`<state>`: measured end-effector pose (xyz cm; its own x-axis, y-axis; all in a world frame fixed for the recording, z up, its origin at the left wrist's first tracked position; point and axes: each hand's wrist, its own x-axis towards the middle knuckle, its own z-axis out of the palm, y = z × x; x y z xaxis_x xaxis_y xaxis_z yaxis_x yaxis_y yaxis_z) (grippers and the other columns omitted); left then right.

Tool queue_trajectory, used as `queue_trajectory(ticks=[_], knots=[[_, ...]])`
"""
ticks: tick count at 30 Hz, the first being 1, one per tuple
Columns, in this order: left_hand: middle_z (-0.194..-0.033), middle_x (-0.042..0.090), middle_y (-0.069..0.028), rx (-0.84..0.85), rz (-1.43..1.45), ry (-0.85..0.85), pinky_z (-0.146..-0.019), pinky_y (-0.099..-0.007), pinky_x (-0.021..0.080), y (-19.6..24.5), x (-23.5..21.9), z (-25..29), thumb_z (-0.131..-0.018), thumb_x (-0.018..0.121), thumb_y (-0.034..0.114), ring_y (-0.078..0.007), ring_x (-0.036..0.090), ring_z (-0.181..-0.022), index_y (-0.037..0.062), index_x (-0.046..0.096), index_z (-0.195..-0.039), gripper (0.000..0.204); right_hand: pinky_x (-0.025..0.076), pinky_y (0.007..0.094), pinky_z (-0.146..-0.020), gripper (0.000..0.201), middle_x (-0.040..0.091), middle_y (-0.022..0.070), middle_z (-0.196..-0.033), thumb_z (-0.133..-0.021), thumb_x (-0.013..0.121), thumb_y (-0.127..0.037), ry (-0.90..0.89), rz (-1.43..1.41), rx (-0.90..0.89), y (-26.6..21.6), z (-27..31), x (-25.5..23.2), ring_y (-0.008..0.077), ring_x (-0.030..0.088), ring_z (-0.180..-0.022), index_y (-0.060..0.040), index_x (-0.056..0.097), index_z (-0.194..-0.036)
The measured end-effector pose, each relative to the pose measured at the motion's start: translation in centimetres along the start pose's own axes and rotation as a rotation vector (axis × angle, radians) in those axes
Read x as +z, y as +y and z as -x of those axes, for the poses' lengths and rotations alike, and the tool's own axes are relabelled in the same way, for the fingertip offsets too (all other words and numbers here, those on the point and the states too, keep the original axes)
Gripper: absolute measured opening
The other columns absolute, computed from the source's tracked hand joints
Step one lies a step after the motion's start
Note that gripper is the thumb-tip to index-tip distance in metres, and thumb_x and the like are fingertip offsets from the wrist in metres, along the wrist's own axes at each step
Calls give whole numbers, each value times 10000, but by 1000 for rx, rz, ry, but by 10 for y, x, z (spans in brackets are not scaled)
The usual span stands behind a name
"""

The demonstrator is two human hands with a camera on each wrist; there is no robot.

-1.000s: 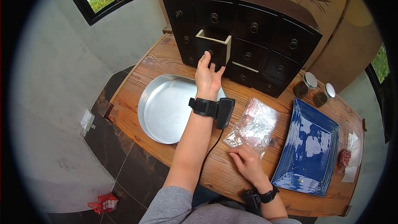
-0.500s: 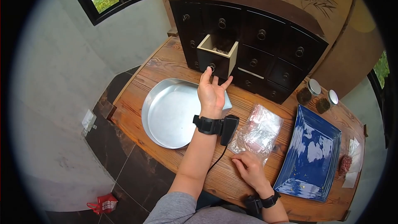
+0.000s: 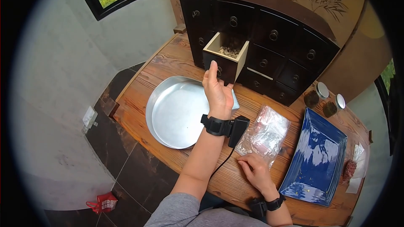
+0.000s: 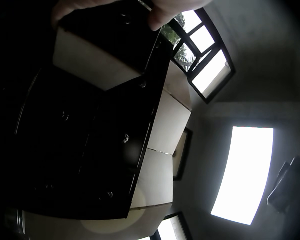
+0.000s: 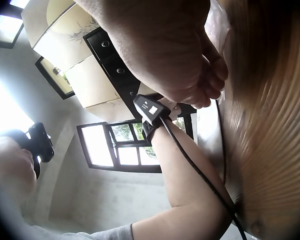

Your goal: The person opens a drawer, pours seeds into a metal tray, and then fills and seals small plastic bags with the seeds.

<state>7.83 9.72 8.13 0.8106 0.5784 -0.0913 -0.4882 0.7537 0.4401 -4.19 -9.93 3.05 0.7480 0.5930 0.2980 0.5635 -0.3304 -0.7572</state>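
Note:
In the head view, my left hand (image 3: 217, 96) is palm up at a small dark drawer (image 3: 221, 64) pulled partway out of the black cabinet (image 3: 290, 25). The thumb lies against the drawer's front beside the ring pull, and the other fingers reach underneath. Small pale brown pieces (image 3: 229, 52) lie inside the drawer. The left wrist view shows fingers and thumb at two edges of the drawer (image 4: 97, 60). My right hand (image 3: 256, 171) rests on the table, fingers loosely curled, at the near end of a stack of clear plastic bags (image 3: 267, 132).
A round metal pan (image 3: 156, 113) stands left of the left forearm on the wooden table (image 3: 139, 90). Right of the bags lies a blue rectangular tray (image 3: 313, 176) with crumbs. Behind it are two lidded jars (image 3: 311, 98); a bag of reddish bits (image 3: 348, 170) lies at the right.
The drawer has come further out of the cabinet and its contents now show. My left hand has moved back toward me with it. The right hand has stayed on the table.

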Motion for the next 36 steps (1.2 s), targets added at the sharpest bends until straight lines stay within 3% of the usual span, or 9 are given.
queue_trajectory(ticks=[4,5,6,9,10,18,31,33,36], knots=[[-1150,427,-48,68,-58,28,-837,-406,394,3,6,-1,-777,675,252,-190,428,-1058,106,347,-1163,527,458,321,-638,71,587,113,-768,-742,616,-20,5,9,-5,-2,-1,0,265,568,-723,3,612,-809],[-1269,307,-96,62,-112,-56,-916,-434,339,7,4,-5,-748,701,279,-219,352,-1154,87,192,-1282,763,458,321,-638,71,587,113,-768,-742,616,-20,2,8,8,-2,0,1,265,568,-723,3,612,-809],[-1269,307,-96,52,-113,-49,-916,-434,339,8,4,-9,-748,701,279,-219,352,-1154,87,192,-1282,763,457,321,-638,71,585,113,-766,-742,616,-20,2,11,-1,-1,-1,1,265,567,-724,3,611,-809],[-1358,9,-223,148,-257,83,-1041,-405,163,8,9,-23,-648,774,336,-281,122,-1285,30,-82,-1353,1150,456,320,-638,71,581,113,-765,-744,614,-21,2,19,-13,0,-1,0,264,565,-727,3,610,-811],[-1358,9,-223,147,-256,82,-1041,-405,163,9,12,-24,-648,774,336,-281,122,-1285,30,-82,-1353,1150,455,320,-639,72,580,113,-766,-746,613,-22,3,19,-24,0,-1,0,264,564,-729,2,610,-813],[-1290,244,-206,56,-382,132,-1018,-374,196,22,25,-20,-620,743,194,-270,209,-1241,27,10,-1350,1048,455,320,-645,77,580,111,-778,-751,611,-28,-3,11,-16,-1,1,1,265,563,-734,1,608,-822],[-1270,264,-156,87,-242,7,-1006,-319,207,29,1,-12,-617,737,159,-221,255,-1193,21,63,-1336,995,459,321,-646,70,584,112,-775,-753,609,-29,12,12,-12,0,2,1,265,568,-729,0,613,-817],[-992,524,-58,152,-218,91,-836,-347,441,30,0,-9,-700,655,90,-184,528,-938,81,481,-1014,359,460,321,-646,70,584,112,-774,-753,609,-28,11,12,-14,0,1,1,266,570,-728,0,613,-817],[-983,531,-52,151,-208,47,-836,-338,436,37,2,6,-708,647,83,-178,528,-936,76,485,-1010,343,462,320,-647,69,585,112,-774,-752,608,-26,11,13,-13,-1,1,1,266,573,-729,1,614,-815]])
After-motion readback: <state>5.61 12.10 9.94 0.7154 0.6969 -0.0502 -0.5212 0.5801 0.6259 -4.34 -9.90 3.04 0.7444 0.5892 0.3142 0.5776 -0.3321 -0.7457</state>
